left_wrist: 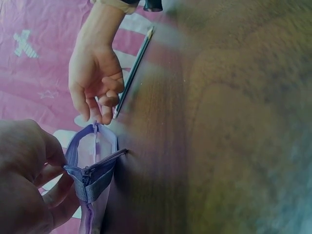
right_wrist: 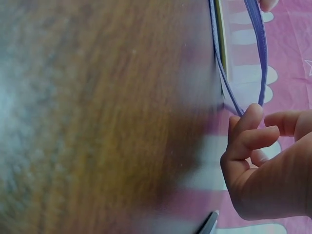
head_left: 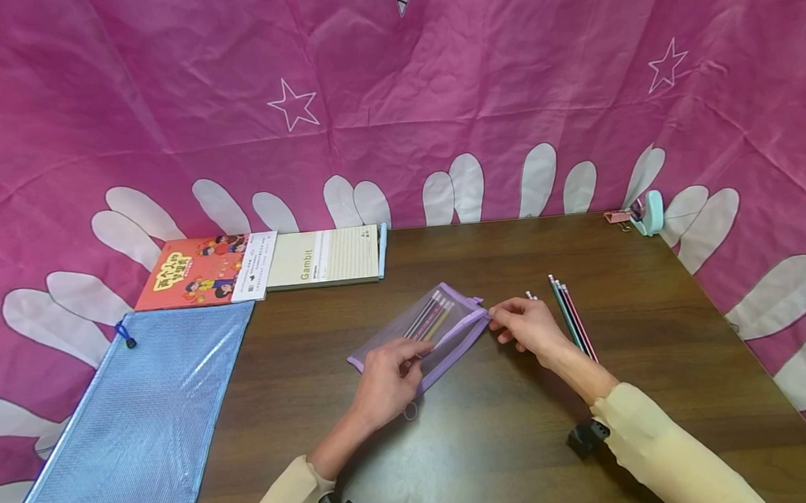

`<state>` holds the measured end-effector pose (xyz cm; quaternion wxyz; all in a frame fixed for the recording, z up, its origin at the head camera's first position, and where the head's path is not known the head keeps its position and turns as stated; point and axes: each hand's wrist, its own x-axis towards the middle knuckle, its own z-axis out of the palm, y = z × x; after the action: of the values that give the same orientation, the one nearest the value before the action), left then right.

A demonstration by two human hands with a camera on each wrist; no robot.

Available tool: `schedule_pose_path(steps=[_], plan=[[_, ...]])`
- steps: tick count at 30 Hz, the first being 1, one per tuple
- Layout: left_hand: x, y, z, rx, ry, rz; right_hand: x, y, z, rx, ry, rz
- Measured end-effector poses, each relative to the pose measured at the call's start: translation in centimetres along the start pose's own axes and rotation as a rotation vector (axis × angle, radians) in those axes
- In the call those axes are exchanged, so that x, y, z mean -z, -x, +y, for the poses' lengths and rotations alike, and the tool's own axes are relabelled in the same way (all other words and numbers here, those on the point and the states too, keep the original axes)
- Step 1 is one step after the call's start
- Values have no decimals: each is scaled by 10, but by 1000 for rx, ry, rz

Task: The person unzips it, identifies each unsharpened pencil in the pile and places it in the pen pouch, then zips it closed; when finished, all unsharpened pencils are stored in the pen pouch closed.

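A purple mesh zipper pencil pouch (head_left: pixel 389 344) lies slantwise on the table with several pencils (head_left: pixel 431 312) inside. My left hand (head_left: pixel 389 380) pinches the pouch's rim near its left end. At the opposite end, my right hand (head_left: pixel 528 325) pinches the corner of the opening between thumb and fingers. Between both hands the mouth gapes, as the left wrist view shows around the purple zipper edge (left_wrist: pixel 72 152). The right wrist view has the rim strip (right_wrist: pixel 263 58) running down to the right hand's fingertips (right_wrist: pixel 252 114). Just right of that hand lie loose pencils (head_left: pixel 573 313), partly hidden by the forearm.
A blue mesh zipper bag (head_left: pixel 140 430) lies flat at the left. Behind it are a red illustrated book (head_left: pixel 195 272) and a Gambit notebook (head_left: pixel 328 257). A mint-coloured item (head_left: pixel 649 214) and a small pink object (head_left: pixel 617 217) sit at the back right corner.
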<state>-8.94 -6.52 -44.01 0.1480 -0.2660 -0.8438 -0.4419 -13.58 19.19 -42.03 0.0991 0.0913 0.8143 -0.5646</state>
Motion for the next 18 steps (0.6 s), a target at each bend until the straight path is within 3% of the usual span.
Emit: schedule_pose_path(steps=[18], plan=[[1,1,0,7,11,-16,0,-1,1,-13,8,-30]])
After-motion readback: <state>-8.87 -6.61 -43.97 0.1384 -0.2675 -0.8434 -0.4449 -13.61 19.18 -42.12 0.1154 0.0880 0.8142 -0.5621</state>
